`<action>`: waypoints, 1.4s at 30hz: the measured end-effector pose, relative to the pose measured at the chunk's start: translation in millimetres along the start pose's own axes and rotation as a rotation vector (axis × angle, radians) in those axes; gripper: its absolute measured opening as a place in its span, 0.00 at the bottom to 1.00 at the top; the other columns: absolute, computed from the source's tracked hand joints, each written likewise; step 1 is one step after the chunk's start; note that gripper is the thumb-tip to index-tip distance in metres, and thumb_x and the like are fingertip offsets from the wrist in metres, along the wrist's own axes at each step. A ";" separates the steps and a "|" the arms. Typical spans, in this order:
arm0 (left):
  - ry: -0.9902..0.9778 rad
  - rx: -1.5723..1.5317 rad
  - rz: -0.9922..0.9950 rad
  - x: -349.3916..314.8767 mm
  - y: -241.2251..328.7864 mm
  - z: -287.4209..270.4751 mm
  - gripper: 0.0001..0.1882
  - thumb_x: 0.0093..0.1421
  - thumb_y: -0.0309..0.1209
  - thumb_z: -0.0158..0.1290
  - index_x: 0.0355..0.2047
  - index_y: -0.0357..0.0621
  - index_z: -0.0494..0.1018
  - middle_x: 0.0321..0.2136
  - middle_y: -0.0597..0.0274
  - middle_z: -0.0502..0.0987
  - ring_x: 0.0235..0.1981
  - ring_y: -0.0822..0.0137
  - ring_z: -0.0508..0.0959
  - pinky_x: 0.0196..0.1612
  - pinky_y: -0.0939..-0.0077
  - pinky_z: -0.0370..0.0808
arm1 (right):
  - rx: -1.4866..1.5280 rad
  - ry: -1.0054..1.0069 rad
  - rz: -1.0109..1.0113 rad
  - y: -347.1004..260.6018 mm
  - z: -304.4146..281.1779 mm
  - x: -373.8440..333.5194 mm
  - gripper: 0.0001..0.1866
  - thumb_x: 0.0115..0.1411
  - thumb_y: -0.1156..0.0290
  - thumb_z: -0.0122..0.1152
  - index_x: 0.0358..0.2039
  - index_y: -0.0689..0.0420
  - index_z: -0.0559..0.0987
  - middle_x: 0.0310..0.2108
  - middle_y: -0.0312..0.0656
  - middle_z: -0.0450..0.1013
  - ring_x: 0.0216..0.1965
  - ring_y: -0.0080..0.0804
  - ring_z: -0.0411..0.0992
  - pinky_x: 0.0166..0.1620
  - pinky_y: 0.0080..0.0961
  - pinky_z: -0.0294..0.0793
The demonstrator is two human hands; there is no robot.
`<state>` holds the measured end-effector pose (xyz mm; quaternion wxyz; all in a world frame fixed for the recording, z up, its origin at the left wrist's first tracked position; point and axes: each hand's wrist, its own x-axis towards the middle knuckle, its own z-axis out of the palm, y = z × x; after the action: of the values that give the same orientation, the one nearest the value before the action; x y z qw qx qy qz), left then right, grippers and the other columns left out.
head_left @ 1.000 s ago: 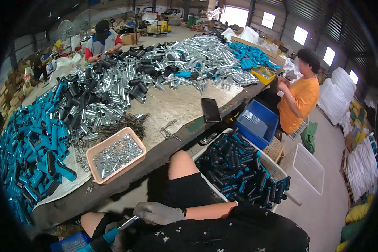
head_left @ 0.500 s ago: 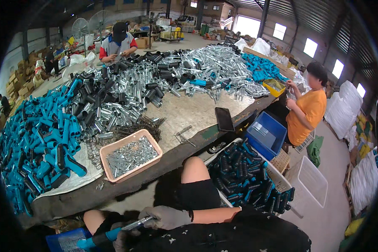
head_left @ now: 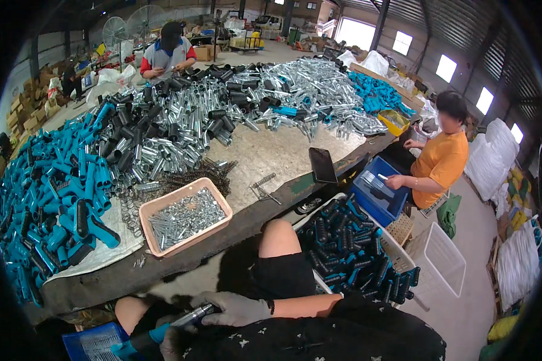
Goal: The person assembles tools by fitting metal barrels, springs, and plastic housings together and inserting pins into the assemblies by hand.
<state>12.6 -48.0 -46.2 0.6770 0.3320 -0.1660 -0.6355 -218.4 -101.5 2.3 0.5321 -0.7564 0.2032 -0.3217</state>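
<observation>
Long worktable (head_left: 265,153) across the middle, heaped with parts. Blue handles (head_left: 48,192) piled at the left end, silver tubes (head_left: 319,90) and black grips (head_left: 126,129) farther along, more blue pieces (head_left: 376,93) at the far right. Near edge: a pink tray (head_left: 183,215) full of small metal bits, with dark springs (head_left: 183,177) just behind. Right of the table, a white crate (head_left: 352,253) of black grips, a blue bin (head_left: 376,195), an empty white basket (head_left: 436,262). Two fans (head_left: 132,27) far left.
</observation>
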 end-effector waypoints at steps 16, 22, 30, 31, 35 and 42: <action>0.044 0.203 -0.004 -72.1 -10.2 22.0 0.21 0.61 0.34 0.58 0.50 0.39 0.65 0.42 0.45 0.79 0.36 0.55 0.82 0.44 0.62 0.81 | -0.179 -0.080 0.025 10.0 -14.2 -2.6 0.10 0.65 0.68 0.56 0.42 0.60 0.77 0.35 0.47 0.74 0.39 0.42 0.74 0.44 0.34 0.72; 0.019 0.130 0.010 -76.4 -12.0 20.5 0.22 0.61 0.35 0.59 0.49 0.38 0.65 0.43 0.44 0.79 0.42 0.53 0.83 0.49 0.60 0.80 | -0.165 -0.078 0.050 7.5 -8.3 -3.5 0.10 0.63 0.70 0.59 0.42 0.60 0.78 0.39 0.48 0.73 0.41 0.46 0.72 0.46 0.31 0.72; 0.029 0.266 0.019 -79.5 -4.9 20.5 0.23 0.62 0.38 0.58 0.50 0.35 0.66 0.42 0.44 0.80 0.42 0.56 0.82 0.51 0.61 0.79 | -0.178 -0.077 0.038 19.7 -12.6 -7.7 0.12 0.65 0.64 0.54 0.42 0.58 0.79 0.35 0.49 0.76 0.39 0.48 0.74 0.52 0.37 0.71; -0.009 0.287 -0.015 -77.8 -3.9 23.9 0.22 0.62 0.37 0.57 0.50 0.35 0.67 0.42 0.45 0.79 0.42 0.57 0.82 0.50 0.61 0.79 | -0.351 -0.187 -0.074 22.5 -17.4 -8.2 0.13 0.64 0.64 0.55 0.43 0.58 0.79 0.36 0.49 0.76 0.40 0.48 0.74 0.52 0.37 0.71; -0.032 0.262 -0.037 -69.7 -11.0 11.3 0.21 0.63 0.36 0.56 0.51 0.36 0.68 0.43 0.47 0.79 0.43 0.57 0.82 0.50 0.62 0.79 | -0.058 0.022 0.208 -6.9 -4.9 -3.7 0.13 0.62 0.64 0.59 0.37 0.62 0.80 0.33 0.52 0.76 0.41 0.50 0.75 0.53 0.39 0.71; -0.029 0.179 -0.052 -76.8 -1.1 29.6 0.23 0.63 0.35 0.56 0.55 0.36 0.67 0.43 0.51 0.79 0.45 0.60 0.81 0.50 0.64 0.79 | -0.221 -0.077 0.032 -2.7 -4.3 12.1 0.14 0.61 0.60 0.62 0.29 0.60 0.78 0.20 0.45 0.71 0.27 0.45 0.72 0.56 0.40 0.69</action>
<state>-17.8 19.5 -10.4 0.6254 0.3860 -0.2231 -0.6404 -213.0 -111.4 9.1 0.4579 -0.8189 0.2290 -0.2595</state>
